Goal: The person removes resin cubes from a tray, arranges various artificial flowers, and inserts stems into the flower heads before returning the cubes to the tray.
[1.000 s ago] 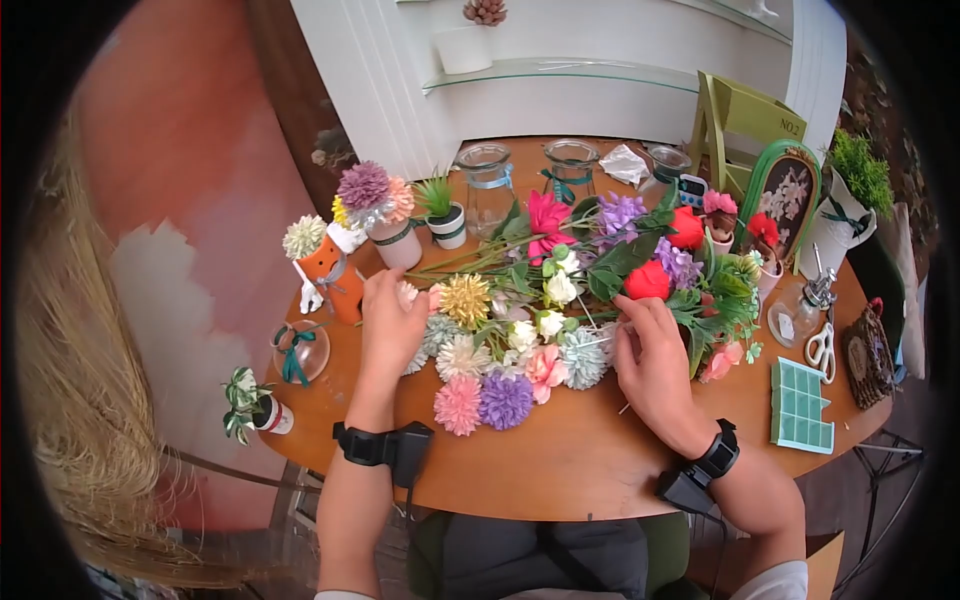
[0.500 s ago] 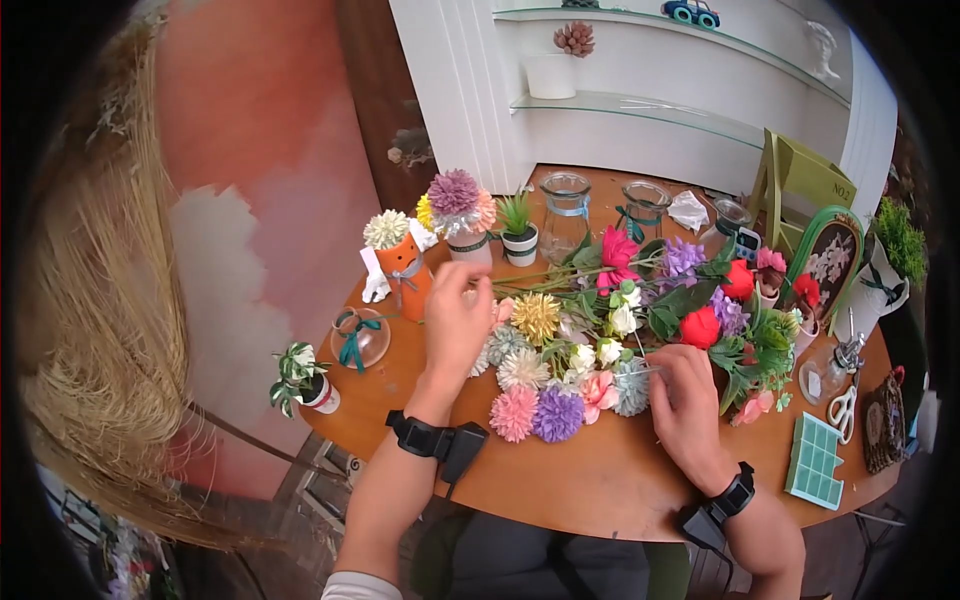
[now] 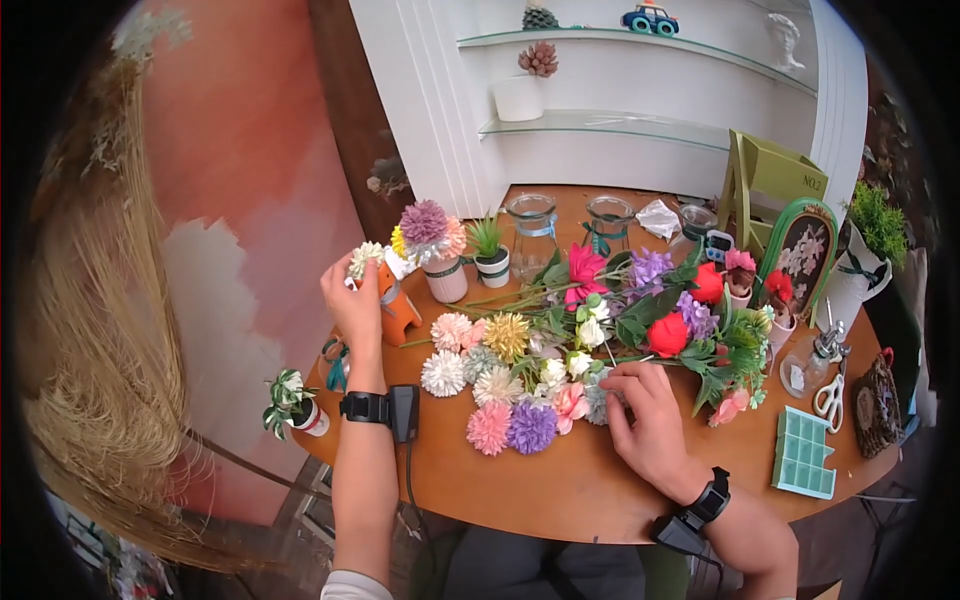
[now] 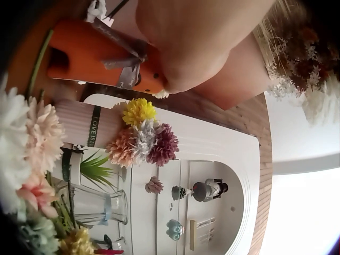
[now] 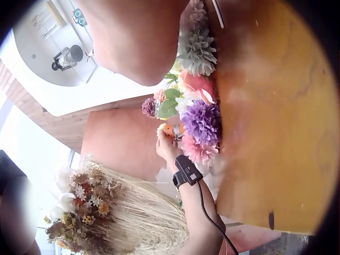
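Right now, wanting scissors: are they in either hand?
No, the scissors lie on the table's right side, away from both hands.

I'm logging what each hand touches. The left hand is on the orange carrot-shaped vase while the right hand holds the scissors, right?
Not quite. The left hand is on the orange carrot-shaped vase, but the right hand rests among the flowers, as the head view shows. The scissors lie untouched.

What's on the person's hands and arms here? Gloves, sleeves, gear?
No gloves: the left hand and right hand are bare. Each wrist carries a black strap with a black camera block, a dark cable trailing from it. Forearms are uncovered; a white sleeve edge shows near the left elbow.
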A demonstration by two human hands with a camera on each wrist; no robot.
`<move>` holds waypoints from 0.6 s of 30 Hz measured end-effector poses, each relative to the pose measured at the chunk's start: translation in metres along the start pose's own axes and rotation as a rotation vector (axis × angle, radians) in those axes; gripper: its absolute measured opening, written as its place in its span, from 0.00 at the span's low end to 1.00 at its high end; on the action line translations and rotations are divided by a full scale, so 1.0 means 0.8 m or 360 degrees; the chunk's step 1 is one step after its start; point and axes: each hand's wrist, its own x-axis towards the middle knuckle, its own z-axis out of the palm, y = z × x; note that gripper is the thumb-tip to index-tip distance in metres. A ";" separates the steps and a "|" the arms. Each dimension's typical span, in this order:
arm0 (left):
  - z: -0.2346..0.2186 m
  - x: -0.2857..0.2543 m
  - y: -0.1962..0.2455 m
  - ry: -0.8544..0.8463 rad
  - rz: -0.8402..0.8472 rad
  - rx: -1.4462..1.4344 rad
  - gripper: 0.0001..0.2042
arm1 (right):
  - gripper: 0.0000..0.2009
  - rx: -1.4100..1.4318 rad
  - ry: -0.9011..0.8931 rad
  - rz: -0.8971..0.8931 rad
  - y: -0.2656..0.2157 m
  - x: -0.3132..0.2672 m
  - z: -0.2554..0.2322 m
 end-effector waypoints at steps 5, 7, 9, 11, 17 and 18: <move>-0.006 0.002 0.000 -0.0007 -0.0058 -0.0211 0.13 | 0.10 0.0004 -0.0031 -0.0004 -0.001 -0.001 0.002; -0.014 0.001 0.008 0.0031 -0.0027 -0.0187 0.12 | 0.10 0.0008 -0.0034 0.0002 0.001 -0.001 0.002; -0.020 -0.002 0.027 0.0296 0.0113 -0.0422 0.10 | 0.10 0.0010 -0.0033 0.0000 0.002 -0.002 0.002; -0.036 -0.007 0.061 0.0325 0.0022 -0.0617 0.09 | 0.10 0.0009 -0.0026 0.0005 0.001 -0.001 0.001; -0.040 -0.024 0.058 -0.0150 -0.0382 -0.1513 0.06 | 0.12 0.0065 -0.0004 -0.0019 -0.008 0.003 -0.005; -0.039 -0.031 0.068 -0.0036 -0.0185 -0.1336 0.06 | 0.12 0.0066 -0.0018 -0.0044 -0.008 0.003 -0.005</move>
